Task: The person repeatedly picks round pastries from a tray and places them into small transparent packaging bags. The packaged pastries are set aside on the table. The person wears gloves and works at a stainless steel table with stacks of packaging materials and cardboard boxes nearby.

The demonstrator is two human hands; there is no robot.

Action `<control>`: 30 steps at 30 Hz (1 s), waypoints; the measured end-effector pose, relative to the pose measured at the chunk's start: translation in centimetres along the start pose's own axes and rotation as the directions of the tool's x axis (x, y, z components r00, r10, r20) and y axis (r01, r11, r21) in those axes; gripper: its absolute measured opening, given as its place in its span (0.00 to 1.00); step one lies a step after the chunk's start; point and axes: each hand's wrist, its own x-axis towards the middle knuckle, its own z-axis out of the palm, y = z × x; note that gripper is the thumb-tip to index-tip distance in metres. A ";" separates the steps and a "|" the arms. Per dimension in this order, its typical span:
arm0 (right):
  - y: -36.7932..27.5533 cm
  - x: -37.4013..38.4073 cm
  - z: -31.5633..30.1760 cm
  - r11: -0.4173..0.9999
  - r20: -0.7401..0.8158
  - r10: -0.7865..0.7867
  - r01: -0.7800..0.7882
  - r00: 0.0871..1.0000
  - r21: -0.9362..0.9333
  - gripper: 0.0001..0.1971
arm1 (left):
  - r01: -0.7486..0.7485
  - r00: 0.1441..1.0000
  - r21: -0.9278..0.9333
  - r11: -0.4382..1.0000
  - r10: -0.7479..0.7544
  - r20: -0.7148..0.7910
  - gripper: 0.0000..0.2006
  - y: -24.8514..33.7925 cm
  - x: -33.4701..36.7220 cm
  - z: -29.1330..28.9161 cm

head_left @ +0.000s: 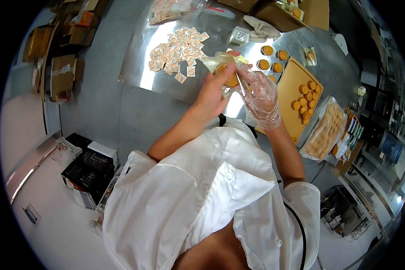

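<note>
In front of my chest, over the near edge of the steel table (135, 67), both hands meet at a small clear plastic bag (226, 91) with a golden round pastry (232, 81) in it. My bare left hand (213, 90) is closed around the bag's left side, thumb on top. At its right side is my right hand (262, 96), in a clear disposable glove, its fingers bent against the bag; their tips are partly hidden. Just beyond, several loose round pastries (263, 64) sit on the table. To the left lies a heap of small square striped packets (179, 49).
A tan tray (289, 96) with several pastries stands at the right, beside a large bag of pale pastries (325, 130). Farther back are clear plastic containers (240, 35), a cloth (262, 30), a wrapped pastry (309, 56) and a cardboard box (317, 14). Black crates (90, 171) stand lower left.
</note>
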 end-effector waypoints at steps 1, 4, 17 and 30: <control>0.0 -0.1 0.4 0.995 0.009 0.056 -0.057 0.998 0.082 0.24 | -0.003 1.000 -0.092 0.996 0.004 0.004 0.27 -0.7 -0.2 -0.4; 1.6 -1.5 2.5 0.953 0.061 0.139 -0.150 0.989 0.265 0.24 | 0.013 1.000 -0.270 0.963 -0.018 -0.016 0.28 -2.1 -1.2 -1.9; -2.2 -1.1 16.7 0.855 0.666 0.107 -0.410 0.738 0.318 0.27 | -0.266 0.882 -0.497 0.826 0.000 -0.472 0.15 -3.2 -6.1 -18.7; 9.3 -2.3 28.0 0.972 0.481 -0.183 0.233 0.858 -0.045 0.16 | -0.526 0.763 -0.576 0.626 0.048 -0.644 0.25 1.6 -8.9 -21.1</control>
